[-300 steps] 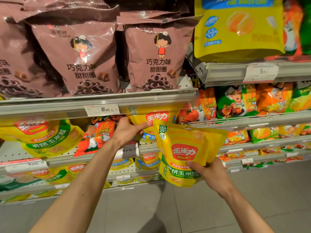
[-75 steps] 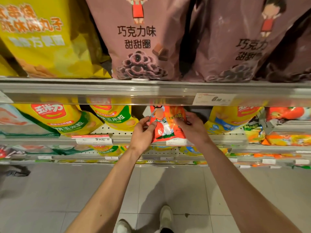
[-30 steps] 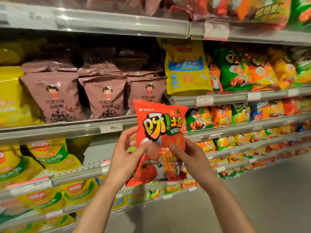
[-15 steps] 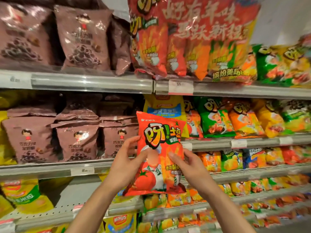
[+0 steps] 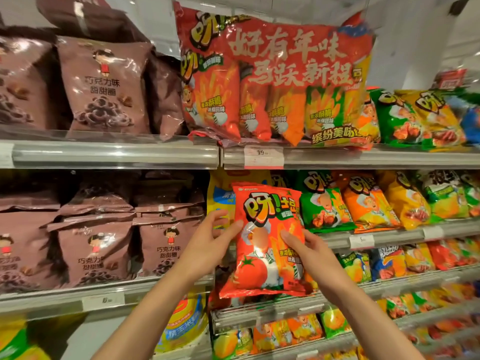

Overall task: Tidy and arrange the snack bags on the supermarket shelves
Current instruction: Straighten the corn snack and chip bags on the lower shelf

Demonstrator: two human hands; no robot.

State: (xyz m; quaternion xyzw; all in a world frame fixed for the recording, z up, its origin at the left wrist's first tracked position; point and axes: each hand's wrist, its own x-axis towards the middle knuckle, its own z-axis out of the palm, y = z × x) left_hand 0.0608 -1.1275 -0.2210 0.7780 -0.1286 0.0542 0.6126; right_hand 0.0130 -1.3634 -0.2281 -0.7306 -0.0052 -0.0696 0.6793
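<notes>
I hold a red tomato-flavour snack bag (image 5: 267,245) upright in front of the shelves. My left hand (image 5: 207,245) grips its left edge, thumb on the front. My right hand (image 5: 309,253) grips its right edge, thumb also on the front. The bag hangs before the second shelf (image 5: 389,233), next to a yellow-and-blue bag (image 5: 220,193) on its left and a green bag (image 5: 324,206) of the same brand on its right.
Brown chocolate-ring bags (image 5: 101,84) fill the left shelves. A large red multipack (image 5: 275,81) stands on the top shelf above a price tag (image 5: 263,157). Orange, yellow and green bags (image 5: 368,201) run to the right. Yellow corn bags (image 5: 184,323) sit lower down.
I pulled the red bag from a low shelf with both hands and raised it. The view climbed to the upper shelves and the bag moved slightly right toward the same-brand bags.
</notes>
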